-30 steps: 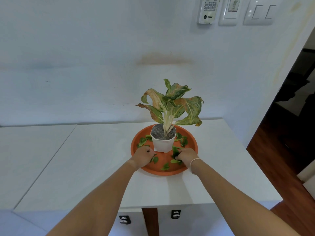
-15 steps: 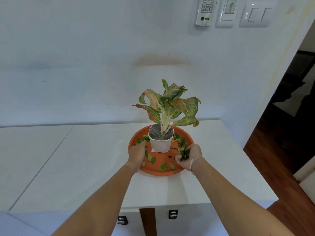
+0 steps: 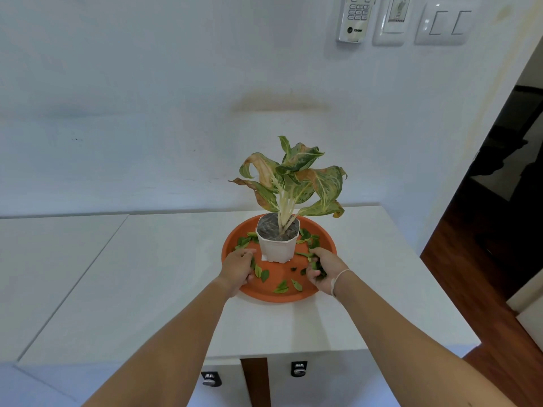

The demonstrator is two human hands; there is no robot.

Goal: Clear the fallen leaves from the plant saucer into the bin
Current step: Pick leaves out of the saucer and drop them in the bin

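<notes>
Both our hands are down in the round orange plastic saucer (image 3: 329, 236), which sits on the white counter (image 3: 147, 274) with the white faceted pot (image 3: 277, 245) of the variegated plant (image 3: 293, 177) at its centre

Right hand (image 3: 321, 273) is curled around a clump of small green fallen leaves (image 3: 318, 267), fingers closed on them, at the saucer's right front. Left hand (image 3: 238, 267) rests on the left front rim, fingers loosely bent over the saucer floor; can't tell if it grips any leaf

Loose leaves left: a few on the front floor between our hands (image 3: 283, 286), a patch at left rear beside the pot (image 3: 244, 240), more at right rear (image 3: 308, 237). Front ones lie equally near both hands; rear patches each sit just beyond the hand on that side, pot between them

Judgement: gathering only partly done. No bin in view, so the carry direction is unknown. Counter is open to the left; right edge drops to the wooden floor (image 3: 458, 277), close to the saucer. Low plant leaves overhang the right rear patch, so reaching there risks a brush
</notes>
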